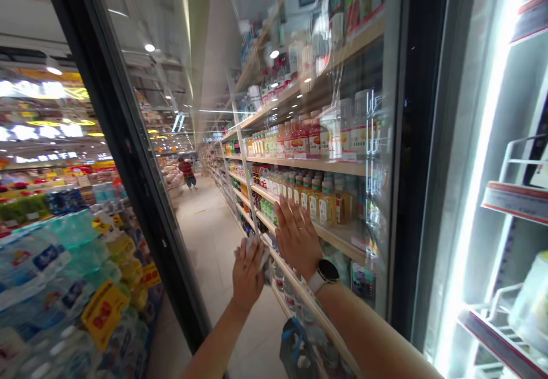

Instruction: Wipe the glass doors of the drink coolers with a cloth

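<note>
A glass door [209, 82] in a dark frame stands swung out in front of me. My left hand [249, 273] presses a crumpled grey cloth [266, 260] against the pane, its fingers bent over the cloth. To the right and a little higher, my right hand [298, 239] lies flat on the glass with its fingers stretched out and holds nothing. A watch [328, 270] with a dark face and light strap sits on my right wrist. Rows of bottles [314, 196] on shelves show in the glass behind my hands; some of this looks mirrored.
On the right is a lit cooler with wire shelves and price strips [516, 201]. Stacked packs of bottled water [38, 259] with a yellow price sign [104, 313] stand at the left. A person in red [187, 172] is far down the aisle [201, 213].
</note>
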A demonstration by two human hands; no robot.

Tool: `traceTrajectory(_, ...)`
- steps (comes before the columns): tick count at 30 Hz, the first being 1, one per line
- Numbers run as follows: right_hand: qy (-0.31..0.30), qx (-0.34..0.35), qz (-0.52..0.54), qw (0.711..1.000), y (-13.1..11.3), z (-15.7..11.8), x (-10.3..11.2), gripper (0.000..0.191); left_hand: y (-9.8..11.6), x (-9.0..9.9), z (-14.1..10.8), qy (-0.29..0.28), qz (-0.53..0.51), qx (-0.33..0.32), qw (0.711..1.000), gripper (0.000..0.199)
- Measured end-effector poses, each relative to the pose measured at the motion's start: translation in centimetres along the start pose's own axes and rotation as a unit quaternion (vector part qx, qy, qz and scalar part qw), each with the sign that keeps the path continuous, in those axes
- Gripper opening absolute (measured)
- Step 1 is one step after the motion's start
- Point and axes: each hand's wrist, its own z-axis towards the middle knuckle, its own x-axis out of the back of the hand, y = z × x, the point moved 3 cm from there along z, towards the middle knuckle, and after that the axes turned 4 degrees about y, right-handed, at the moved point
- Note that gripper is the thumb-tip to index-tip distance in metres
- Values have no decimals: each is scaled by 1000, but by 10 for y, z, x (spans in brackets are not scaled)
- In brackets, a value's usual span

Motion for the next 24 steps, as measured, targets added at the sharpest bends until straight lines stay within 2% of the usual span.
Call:
traceTrajectory(4,7,2,-2,1000,-1,0,0,60,-19,3,118,80,-25,32,996,59)
traceTrajectory(6,10,5,-1,1000,0,0,1,58,-18,2,152,94,-28,35,995,54)
traceTrajectory(8,13,10,-5,1000,1,-1,2,56,-13,1,161,101,-23,26,994,53)
traceTrajectory(10,14,13,-8,1000,2,-1,3,54,-6,1,152,98,-16,11,995,55)
traceTrajectory(12,17,15,-4,1000,2,-1,6,53,-2,1,133,83,-9,-8,997,60)
traceTrajectory(17,20,17,-2,1000,1,-3,6,54,6,3,61,42,11,-47,998,66)
traceTrajectory(21,13,11,-11,1000,-3,-5,-1,59,6,-7,-2,21,35,-65,997,61)
traceTrajectory(24,4,15,-12,1000,-3,-1,2,58,0,-12,-22,25,38,-98,994,52)
